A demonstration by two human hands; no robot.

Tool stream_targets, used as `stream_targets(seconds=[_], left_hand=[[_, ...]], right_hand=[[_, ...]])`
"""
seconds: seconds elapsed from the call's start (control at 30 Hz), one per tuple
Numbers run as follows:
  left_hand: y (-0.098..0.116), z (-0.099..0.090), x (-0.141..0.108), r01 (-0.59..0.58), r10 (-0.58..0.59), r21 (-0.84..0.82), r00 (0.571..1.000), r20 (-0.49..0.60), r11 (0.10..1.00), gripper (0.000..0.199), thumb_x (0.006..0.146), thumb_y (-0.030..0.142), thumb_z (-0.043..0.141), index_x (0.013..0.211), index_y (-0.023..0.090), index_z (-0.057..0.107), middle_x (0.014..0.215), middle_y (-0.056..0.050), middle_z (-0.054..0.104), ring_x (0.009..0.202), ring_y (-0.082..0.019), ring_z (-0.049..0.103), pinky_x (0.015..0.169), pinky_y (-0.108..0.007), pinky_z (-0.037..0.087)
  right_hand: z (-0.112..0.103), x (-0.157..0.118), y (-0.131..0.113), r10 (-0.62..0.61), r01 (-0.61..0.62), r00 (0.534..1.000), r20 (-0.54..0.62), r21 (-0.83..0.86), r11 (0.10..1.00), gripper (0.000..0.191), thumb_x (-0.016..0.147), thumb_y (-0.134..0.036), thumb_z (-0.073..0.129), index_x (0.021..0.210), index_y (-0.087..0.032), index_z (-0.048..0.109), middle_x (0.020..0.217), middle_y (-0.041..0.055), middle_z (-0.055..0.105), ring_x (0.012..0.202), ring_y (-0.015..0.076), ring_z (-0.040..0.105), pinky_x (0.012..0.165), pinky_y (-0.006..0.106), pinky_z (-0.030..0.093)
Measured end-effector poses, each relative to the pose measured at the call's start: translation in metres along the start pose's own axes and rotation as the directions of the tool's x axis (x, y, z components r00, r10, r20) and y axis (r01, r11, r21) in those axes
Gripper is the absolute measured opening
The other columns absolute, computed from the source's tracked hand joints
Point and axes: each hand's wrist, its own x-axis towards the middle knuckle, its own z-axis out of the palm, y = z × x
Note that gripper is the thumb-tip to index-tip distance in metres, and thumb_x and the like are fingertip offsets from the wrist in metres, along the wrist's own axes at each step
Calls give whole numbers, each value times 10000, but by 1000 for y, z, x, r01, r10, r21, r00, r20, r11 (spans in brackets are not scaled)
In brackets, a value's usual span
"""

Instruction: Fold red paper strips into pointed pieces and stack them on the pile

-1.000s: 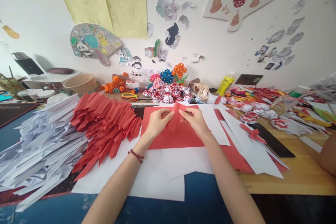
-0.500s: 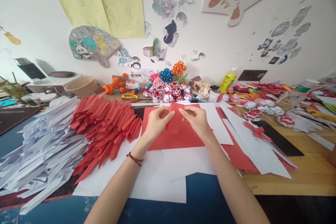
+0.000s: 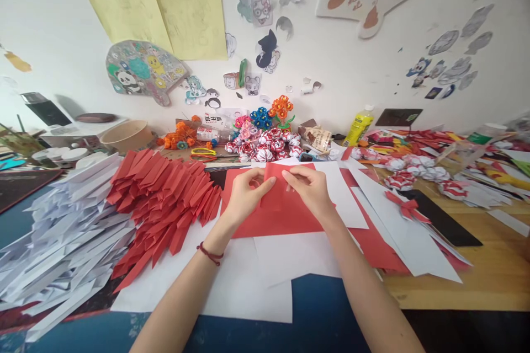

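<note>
Between my two hands is a small piece of red paper [image 3: 273, 185], held upright and seemingly creased lengthwise. My left hand [image 3: 250, 190] pinches its left side, thumb on the near face. My right hand [image 3: 308, 185] is closed on its upper right edge with thumb and fingers. Beneath lies a larger red sheet [image 3: 252, 223] on top of white sheets [image 3: 248, 281]. Left of my hands spreads a pile of folded red paper strips [image 3: 165, 204], beside a pile of folded white strips [image 3: 70, 231].
Behind my hands stand red-and-white paper flowers [image 3: 265, 146], yellow-handled scissors [image 3: 202, 151] and a yellow bottle [image 3: 359, 127]. White and red sheets [image 3: 397, 226] lie to the right, with a folded red piece [image 3: 403, 207] on them. A round tan bowl [image 3: 127, 135] sits back left.
Both hands keep their grip on the small red paper, which has barely moved. The whole view has shifted very slightly.
</note>
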Motion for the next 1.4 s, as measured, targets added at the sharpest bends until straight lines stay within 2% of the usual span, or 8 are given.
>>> stream_targets(seconds=[0.3, 0.53, 1.4], left_hand=[[3, -2, -1, -6, 6, -17, 1000, 19, 1000, 240, 844, 382, 618, 924, 167, 686, 920, -56, 701, 786, -155, 616, 707, -245, 469], [4, -1, -1, -19, 19, -12, 999, 29, 1000, 238, 849, 377, 613, 913, 161, 689, 907, -58, 696, 789, -157, 616, 718, -249, 470], [8, -4, -4, -28, 27, 25, 999, 34, 999, 238, 845, 389, 615, 891, 168, 688, 895, -53, 702, 780, -156, 618, 713, -253, 466]], right_hand=[[0, 1, 3, 30, -29, 999, -13, 25, 999, 255, 803, -388, 678, 674, -169, 654, 604, 11, 592, 564, 148, 550, 551, 268, 461], [0, 1, 2, 33, -23, 995, -99, 101, 995, 184, 766, -359, 721, 775, -175, 711, 636, 12, 643, 552, 143, 581, 548, 265, 490], [-1, 0, 1, 36, -24, 996, -83, 144, 989, 175, 768, -347, 728, 705, -184, 718, 544, -2, 624, 496, 134, 568, 507, 256, 467]])
